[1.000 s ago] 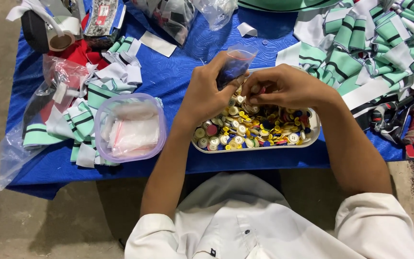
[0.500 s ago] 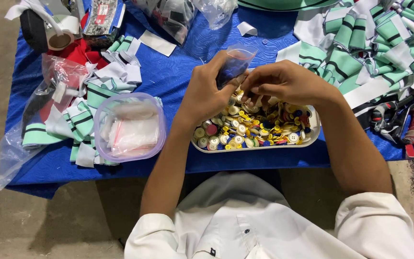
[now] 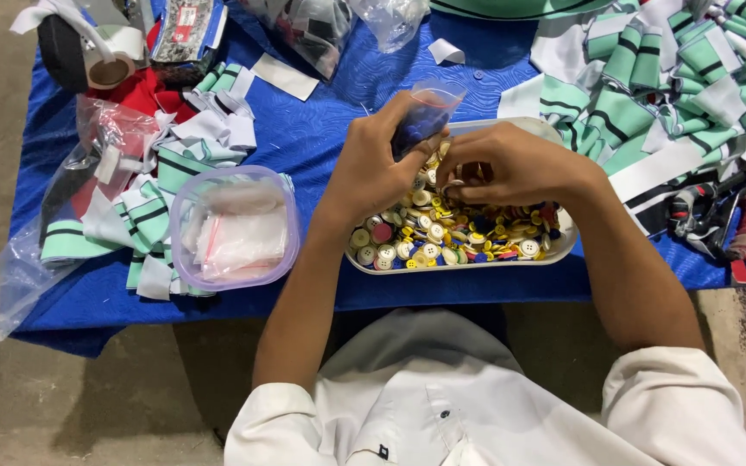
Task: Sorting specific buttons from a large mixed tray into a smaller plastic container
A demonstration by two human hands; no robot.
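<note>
Fingers of the left hand point(image 3: 373, 168) pinch a small clear bag point(image 3: 420, 116) of blue buttons; right hand point(image 3: 507, 164) curls over the button tray point(image 3: 554, 250), its grasp hidden.

The person wears a white collared shirt point(image 3: 442, 406) with a buttoned placket and a small dark tag near the collar. Its short sleeves end above the elbows, nearest the blue table point(image 3: 321, 129), leaving both forearms bare. The left hand point(image 3: 373, 168) and right hand point(image 3: 511, 164) wear no gloves.

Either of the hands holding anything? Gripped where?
Left hand pinches a small clear plastic bag by its lower part. Right hand has fingertips at a small button over the tray; grip unclear.
</note>
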